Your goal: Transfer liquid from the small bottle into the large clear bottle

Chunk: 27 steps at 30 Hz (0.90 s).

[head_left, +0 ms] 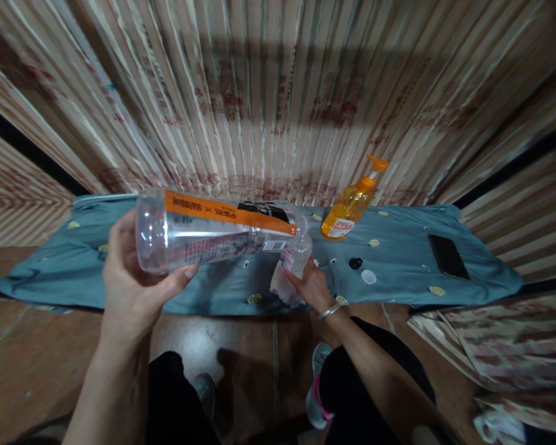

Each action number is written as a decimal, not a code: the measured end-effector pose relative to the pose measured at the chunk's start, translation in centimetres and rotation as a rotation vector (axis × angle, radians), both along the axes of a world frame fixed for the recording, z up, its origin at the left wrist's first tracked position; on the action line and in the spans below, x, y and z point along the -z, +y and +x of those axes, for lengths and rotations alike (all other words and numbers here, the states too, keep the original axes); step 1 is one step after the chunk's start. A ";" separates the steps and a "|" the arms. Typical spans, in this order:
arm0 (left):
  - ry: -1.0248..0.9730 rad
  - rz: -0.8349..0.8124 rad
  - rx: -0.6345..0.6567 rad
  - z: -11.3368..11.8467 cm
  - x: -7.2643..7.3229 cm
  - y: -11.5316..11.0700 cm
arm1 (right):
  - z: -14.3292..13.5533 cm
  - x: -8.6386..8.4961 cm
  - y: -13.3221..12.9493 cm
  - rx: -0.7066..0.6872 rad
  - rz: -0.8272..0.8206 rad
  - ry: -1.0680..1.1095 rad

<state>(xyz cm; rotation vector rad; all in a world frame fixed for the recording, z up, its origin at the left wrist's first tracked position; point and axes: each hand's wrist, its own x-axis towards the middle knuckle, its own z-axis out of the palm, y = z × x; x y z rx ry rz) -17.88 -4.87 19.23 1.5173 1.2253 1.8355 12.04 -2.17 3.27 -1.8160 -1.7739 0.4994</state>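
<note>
My left hand (132, 281) holds a large clear plastic bottle (213, 232) with an orange label. The bottle lies nearly on its side, its base toward me at the left and its neck pointing right. My right hand (311, 285) grips a smaller clear bottle (296, 253) that stands on the blue cloth (74, 266). The big bottle's mouth meets the small bottle's top. I cannot tell whether liquid is passing between them.
An orange pump bottle (352, 207) stands on the cloth at the back. A black cap (355, 263) and a white cap (368, 276) lie right of my right hand. A dark phone (448, 256) lies further right. Striped curtains hang behind; brown tiled floor below.
</note>
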 end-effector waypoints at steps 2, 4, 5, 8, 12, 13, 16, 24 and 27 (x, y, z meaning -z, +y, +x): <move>0.022 0.005 0.000 0.0 0.0 -0.1 | 0.0 0.0 0.0 0.005 -0.002 -0.013; 0.036 0.007 0.016 0.0 0.0 -0.1 | 0.0 0.1 -0.1 0.011 0.004 -0.010; 0.039 0.009 0.023 -0.1 0.0 -0.2 | 0.0 0.2 -0.1 0.014 0.009 -0.005; 0.053 0.037 0.017 -0.3 0.0 -0.1 | 0.1 0.5 0.0 0.014 0.019 0.000; 0.057 0.073 0.026 -0.3 0.1 0.0 | 0.3 0.9 0.0 0.005 0.032 -0.002; 0.059 0.084 0.037 -0.3 0.1 0.1 | 0.3 1.0 0.0 0.002 0.033 0.003; 0.059 0.118 0.054 -0.2 0.3 0.2 | 0.4 1.0 0.0 0.001 0.035 0.023; 0.051 0.112 0.094 -0.2 0.3 0.1 | 0.3 0.9 0.0 0.013 0.034 -0.013; 0.060 0.129 0.098 -0.1 0.2 0.2 | 0.3 0.9 0.0 0.008 0.039 -0.025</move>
